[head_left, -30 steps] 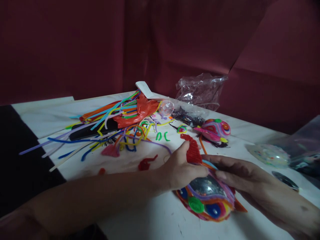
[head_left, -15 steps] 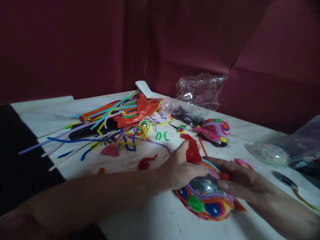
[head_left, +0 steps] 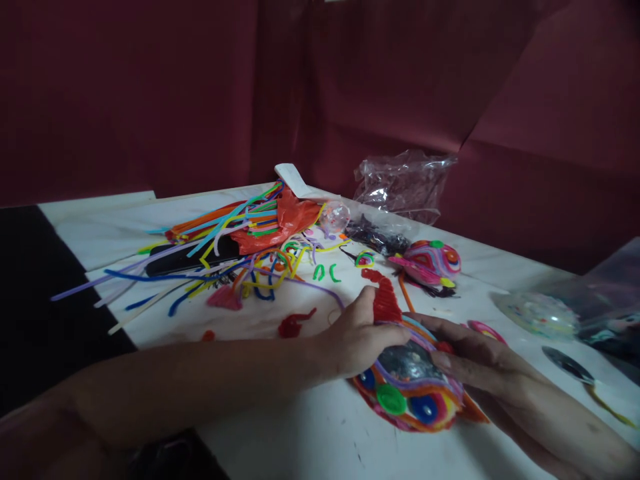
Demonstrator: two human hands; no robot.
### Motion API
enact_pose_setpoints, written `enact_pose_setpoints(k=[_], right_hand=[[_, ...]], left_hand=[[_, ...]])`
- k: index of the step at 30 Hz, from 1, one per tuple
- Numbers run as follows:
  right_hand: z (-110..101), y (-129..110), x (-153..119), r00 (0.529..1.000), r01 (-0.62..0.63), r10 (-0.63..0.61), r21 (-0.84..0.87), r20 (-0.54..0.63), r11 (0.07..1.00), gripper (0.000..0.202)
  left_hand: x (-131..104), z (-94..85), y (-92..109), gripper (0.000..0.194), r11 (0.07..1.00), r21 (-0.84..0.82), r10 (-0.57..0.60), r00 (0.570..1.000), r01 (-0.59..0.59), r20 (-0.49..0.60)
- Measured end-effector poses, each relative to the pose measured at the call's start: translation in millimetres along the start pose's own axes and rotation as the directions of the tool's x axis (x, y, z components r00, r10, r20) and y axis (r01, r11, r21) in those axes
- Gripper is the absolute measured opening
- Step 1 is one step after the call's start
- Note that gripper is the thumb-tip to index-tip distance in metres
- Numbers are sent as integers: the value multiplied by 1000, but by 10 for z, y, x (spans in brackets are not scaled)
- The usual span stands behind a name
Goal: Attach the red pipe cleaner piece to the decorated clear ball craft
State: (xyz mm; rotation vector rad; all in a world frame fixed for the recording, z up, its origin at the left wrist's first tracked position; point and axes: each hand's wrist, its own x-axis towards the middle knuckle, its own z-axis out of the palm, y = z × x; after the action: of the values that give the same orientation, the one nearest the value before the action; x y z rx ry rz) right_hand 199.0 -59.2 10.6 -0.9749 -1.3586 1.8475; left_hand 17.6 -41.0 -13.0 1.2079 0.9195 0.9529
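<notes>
Barely shifted, both left hand (head_left: pixel 357 337) and right hand (head_left: pixel 473 357) clasp the swirled, button-dotted pipe-cleaner craft (head_left: pixel 413 393).

Right hand (head_left: pixel 475 353) lower on craft piece (head_left: pixel 415 393)

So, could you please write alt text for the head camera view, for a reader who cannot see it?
Two bare hands, left hand and right hand, press on a colourful pipe-cleaner craft piece with a shiny centre, lying on a white table. Behind lie a loose pile of pipe cleaners, a second similar piece and a clear plastic bag.
</notes>
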Motion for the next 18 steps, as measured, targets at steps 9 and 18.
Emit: enact_pose_setpoints(k=[9, 18], right_hand=[[-140, 109, -113, 990, -50, 39, -78, -136, 996, 56], [-240, 363, -192, 826, -63, -212, -459, -523, 886, 68]], left_hand=[[65, -96, -135, 34, 973, -218, -60, 997, 69, 47], [43, 27, -21, 23, 963, -230, -132, 989, 144, 65]])
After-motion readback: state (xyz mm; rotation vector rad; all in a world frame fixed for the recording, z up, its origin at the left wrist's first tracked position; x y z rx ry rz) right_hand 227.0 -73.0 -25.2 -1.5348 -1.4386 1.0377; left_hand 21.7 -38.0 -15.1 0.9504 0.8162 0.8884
